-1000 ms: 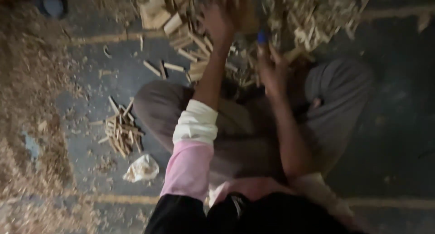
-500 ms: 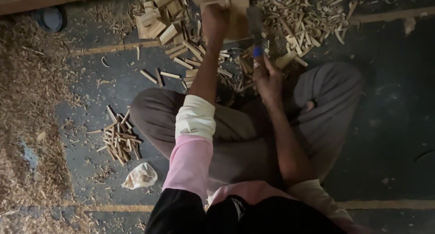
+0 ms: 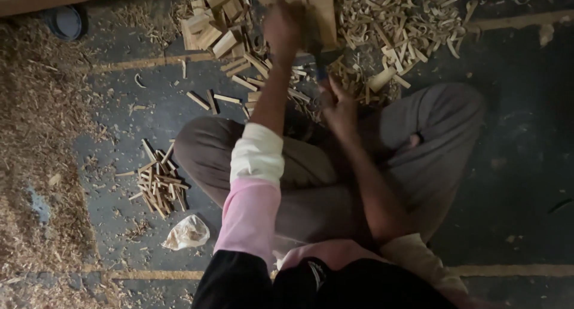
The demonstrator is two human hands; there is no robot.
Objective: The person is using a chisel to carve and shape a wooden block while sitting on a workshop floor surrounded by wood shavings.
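Note:
I sit cross-legged on a dark floor. My left hand (image 3: 281,25), arm stretched forward in a pink and white sleeve, grips a flat wooden block (image 3: 321,19) that stands upright at the edge of a chip pile. My right hand (image 3: 339,102) is closer to my body, just below the block. It is closed around the handle of a dark, blurred tool (image 3: 320,61) with a bit of blue on it, which points up toward the block. The tool's blade cannot be made out.
Cut wooden blocks (image 3: 215,28) and pale shavings (image 3: 406,28) are heaped ahead. Beside my left knee lie a bundle of thin sticks (image 3: 158,180) and a crumpled plastic bag (image 3: 188,232). Sawdust (image 3: 36,141) covers the left floor. A dark round bowl (image 3: 64,22) sits far left.
My right hand with the tool has shifted slightly left and the tool has dropped lower against the block. My left hand stays on the block.

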